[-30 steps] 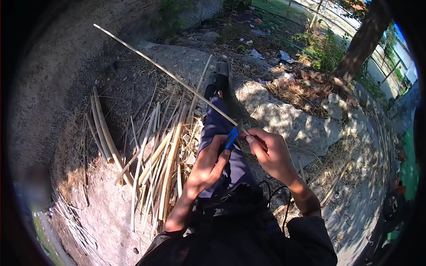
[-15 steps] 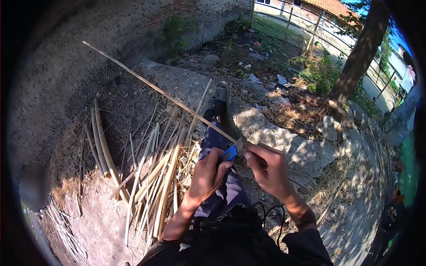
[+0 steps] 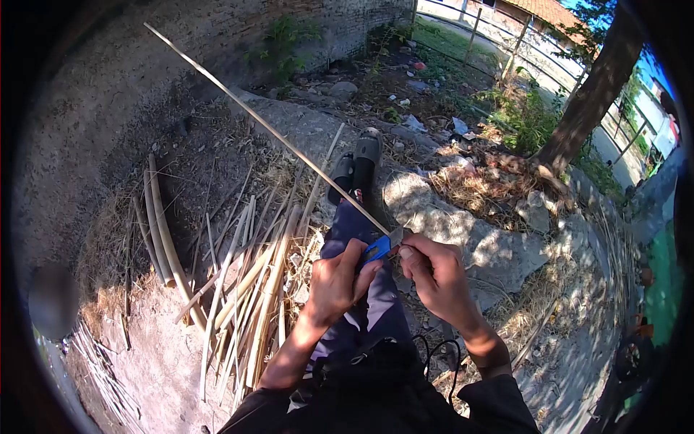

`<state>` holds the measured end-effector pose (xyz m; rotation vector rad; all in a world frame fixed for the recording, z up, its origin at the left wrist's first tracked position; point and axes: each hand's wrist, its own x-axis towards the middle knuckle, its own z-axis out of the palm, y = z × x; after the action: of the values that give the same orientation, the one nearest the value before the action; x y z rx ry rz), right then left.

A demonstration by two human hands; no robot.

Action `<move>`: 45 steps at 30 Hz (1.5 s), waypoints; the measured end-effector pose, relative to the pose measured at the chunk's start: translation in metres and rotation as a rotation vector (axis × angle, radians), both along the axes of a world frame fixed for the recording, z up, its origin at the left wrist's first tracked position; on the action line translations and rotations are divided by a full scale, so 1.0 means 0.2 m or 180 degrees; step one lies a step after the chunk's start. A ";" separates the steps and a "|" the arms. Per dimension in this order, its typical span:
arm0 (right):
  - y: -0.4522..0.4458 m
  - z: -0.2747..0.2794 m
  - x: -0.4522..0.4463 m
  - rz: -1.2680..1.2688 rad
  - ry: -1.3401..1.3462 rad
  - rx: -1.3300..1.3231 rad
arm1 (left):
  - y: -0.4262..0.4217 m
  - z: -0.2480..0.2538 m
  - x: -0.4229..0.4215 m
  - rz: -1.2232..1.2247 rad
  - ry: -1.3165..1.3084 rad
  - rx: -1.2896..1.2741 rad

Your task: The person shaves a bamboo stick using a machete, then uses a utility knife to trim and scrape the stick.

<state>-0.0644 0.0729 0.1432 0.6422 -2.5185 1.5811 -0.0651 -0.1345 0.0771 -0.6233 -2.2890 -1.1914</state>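
Observation:
My left hand is closed around a blue-handled cutter, its metal blade pointing up and right. Pinched in the fingers of my right hand is the near end of a long thin bamboo strip. The strip slants away to the upper left, over my legs and the ground. The blade meets the strip beside my right fingertips; the exact contact is partly hidden by the fingers.
Split bamboo pieces lie in a pile left of my legs, beside curved poles. More thin strips are at the lower left. A stone slab, a tree trunk and a wall surround the spot.
The strip's far end has swung down, then back up. The blade has turned and now lies closer to my right fingers. The camera view has tilted slightly upward.

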 end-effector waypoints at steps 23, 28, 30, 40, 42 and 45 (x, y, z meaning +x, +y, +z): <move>-0.08 -0.23 -0.20 -0.0314 0.0453 0.0516 | -0.02 -0.24 -0.21 0.0671 0.0317 -0.0607; -0.07 -0.29 -0.20 -0.0509 0.0446 0.0459 | 0.02 -0.27 -0.25 0.0657 0.0225 -0.0446; -0.05 -0.30 -0.18 -0.0554 0.0453 0.0403 | -0.02 -0.34 -0.29 0.1014 -0.0156 -0.0243; 0.07 -0.30 -0.07 -0.0671 -0.0061 0.0797 | -0.66 -0.59 -0.55 0.1954 -0.0803 0.0668; 0.06 -0.35 -0.14 -0.0675 0.0015 0.0685 | -0.45 -0.53 -0.42 0.1535 -0.0989 0.1153; 0.01 -0.43 -0.24 -0.0542 0.0137 0.0464 | -0.29 -0.55 -0.30 0.0596 -0.0872 0.0807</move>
<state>-0.1133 0.0756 0.0574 0.4564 -2.5959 1.3240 -0.1245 -0.1922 -0.0319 -0.1563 -2.2969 -1.5166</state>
